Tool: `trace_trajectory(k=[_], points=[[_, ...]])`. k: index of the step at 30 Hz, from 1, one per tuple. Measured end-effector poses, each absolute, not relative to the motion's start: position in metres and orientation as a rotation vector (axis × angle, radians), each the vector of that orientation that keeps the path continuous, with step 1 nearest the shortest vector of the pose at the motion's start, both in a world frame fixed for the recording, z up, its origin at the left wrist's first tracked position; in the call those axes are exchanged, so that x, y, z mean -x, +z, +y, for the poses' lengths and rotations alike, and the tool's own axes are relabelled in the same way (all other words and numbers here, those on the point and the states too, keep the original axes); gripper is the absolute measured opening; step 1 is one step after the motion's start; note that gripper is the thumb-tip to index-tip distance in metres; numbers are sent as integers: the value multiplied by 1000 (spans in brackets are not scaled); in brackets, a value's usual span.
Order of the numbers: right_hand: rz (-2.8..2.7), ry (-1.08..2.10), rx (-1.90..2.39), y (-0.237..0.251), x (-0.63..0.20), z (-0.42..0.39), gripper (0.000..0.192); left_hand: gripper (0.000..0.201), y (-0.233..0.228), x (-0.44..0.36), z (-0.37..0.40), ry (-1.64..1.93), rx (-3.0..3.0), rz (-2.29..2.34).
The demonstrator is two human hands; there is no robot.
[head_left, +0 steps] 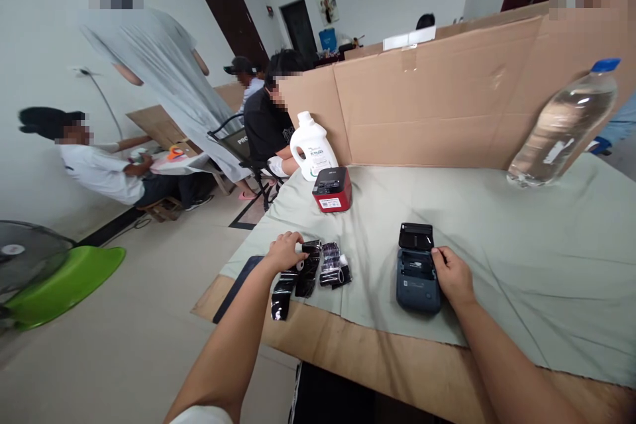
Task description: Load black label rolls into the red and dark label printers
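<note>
The room is bright with soft, even light, and the shadows on the tabletop (pixel 497 245) are weak. The wide lens bends the edges strongly, so the water bottle (pixel 561 126) leans. The glossy black wrappers (pixel 298 278) show small glare, and far things are slightly blurred.

Plywood table (pixel 377 371); green cloth (pixel 497 238) spread.
</note>
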State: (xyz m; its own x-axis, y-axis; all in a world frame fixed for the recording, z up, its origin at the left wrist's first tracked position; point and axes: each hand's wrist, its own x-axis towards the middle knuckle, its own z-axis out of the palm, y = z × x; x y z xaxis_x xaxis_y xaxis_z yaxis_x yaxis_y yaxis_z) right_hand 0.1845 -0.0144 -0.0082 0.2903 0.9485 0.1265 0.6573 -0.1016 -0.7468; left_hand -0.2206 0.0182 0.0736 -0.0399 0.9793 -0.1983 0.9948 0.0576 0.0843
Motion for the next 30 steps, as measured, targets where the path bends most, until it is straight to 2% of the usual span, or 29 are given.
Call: trace_trajectory(k=[4,11,17,21,23,25,27,30], points=[[-1447,525,1843,-9,-185,-13,40,48,61,196,25,-43,-2146,2034],[-1436,521,1835,-8,-184,-13,39,45,67,190,35,66,-2204,2059],[-1435,541,1846,-5,-184,-14,37,45,73,198,31,-160,-2127,2079],[-1441,532,1827,-6,-184,-14,36,46,74,192,27,-176,-2109,2144],[-1443,535,1832,-6,-184,-14,37,48,86,186,22,-69,-2108,2224],[-1442,541,1842,-5,-183,-14,37,49,104,177,12,197,-2068,2219],[-1438,544,1854,-4,-183,-14,37,48,127,164,-3,427,-1967,1895],[-1436,546,1871,-2,-182,-15,38,54,154,132,-27,256,-1721,1028]])
